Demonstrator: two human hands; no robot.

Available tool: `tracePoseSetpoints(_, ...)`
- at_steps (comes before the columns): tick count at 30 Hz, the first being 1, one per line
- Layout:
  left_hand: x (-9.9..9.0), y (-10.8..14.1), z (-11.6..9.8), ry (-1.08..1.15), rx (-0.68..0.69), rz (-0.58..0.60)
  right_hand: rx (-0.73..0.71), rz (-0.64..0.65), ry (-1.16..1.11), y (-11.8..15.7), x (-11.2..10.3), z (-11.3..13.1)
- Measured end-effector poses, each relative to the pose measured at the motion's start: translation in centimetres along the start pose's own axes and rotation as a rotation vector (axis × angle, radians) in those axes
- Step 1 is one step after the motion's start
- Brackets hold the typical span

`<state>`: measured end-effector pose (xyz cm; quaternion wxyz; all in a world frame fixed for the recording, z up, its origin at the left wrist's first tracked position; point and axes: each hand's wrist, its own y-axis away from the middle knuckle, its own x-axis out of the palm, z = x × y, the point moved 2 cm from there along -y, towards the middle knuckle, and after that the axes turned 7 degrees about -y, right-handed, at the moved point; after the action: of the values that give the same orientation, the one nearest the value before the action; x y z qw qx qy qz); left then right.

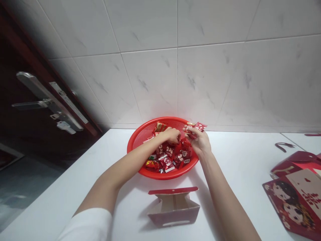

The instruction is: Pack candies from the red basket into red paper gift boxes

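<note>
A red plastic basket [140, 134] with mesh walls holds a heap of wrapped candies [167, 162], mostly red, a few gold. My left hand [173, 135] reaches down into the basket, its fingers closed among the candies; what they grip, if anything, is hidden. Over the basket's right rim, my right hand [199, 140] is closed on several red-wrapped candies [200, 126], which stick out above its fingers. Nearer to me, an opened paper gift box [174, 211] stands on the white table [120, 214], its mouth facing up and its red flap at the back.
Flat red gift boxes [297, 197] with cartoon figures lie on the right, near a dark red cord [284, 146]. A tiled wall [155, 83] runs behind the table. At the left is a dark door [27, 53] with a metal handle [31, 104] and keys [65, 127].
</note>
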<state>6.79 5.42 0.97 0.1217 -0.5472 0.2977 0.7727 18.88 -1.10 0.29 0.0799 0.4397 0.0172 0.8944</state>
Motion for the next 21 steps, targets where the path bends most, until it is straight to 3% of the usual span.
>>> tracePoseSetpoints(5,-0.2,0.9,1.8,-0.063,-0.081,0.065,-0.013,0.005,-0.006,0.1,0.1,-0.1)
tracePoseSetpoints(9,0.1,0.9,1.4,-0.062,-0.069,-0.014,-0.017,0.001,-0.013,0.1,0.2,-0.2)
tracePoseSetpoints(15,1.0,0.0,-1.1,0.129,0.167,-0.159,-0.005,0.002,-0.01,0.1,0.1,-0.1)
tracePoseSetpoints(21,1.8,-0.9,-0.8,0.142,0.197,-0.065,0.0,0.019,0.001,0.0,0.0,-0.1)
